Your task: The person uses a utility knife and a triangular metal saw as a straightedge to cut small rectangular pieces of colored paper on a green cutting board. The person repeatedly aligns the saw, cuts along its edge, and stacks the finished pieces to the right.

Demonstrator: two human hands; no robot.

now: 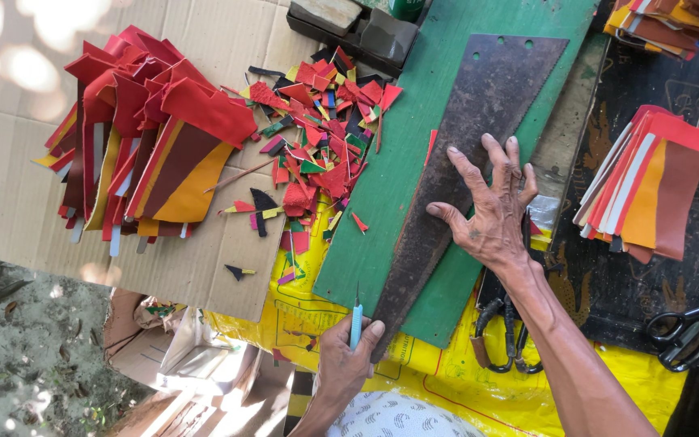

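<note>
At frame centre, the right hand [491,210] is pressing flat, fingers spread, on a rusty saw blade [463,154], while the left hand's [348,356] grip is closing around a blue craft knife [356,322].

Outdoor craft workshop, ground-level setup: flattened cardboard [204,48] and yellow plastic sheet [463,380] over bare dirt [26,340], stacks of cut red and orange leather pieces [147,137], offcut scraps [317,137], green cutting board [398,178], black scissors [689,328].
</note>
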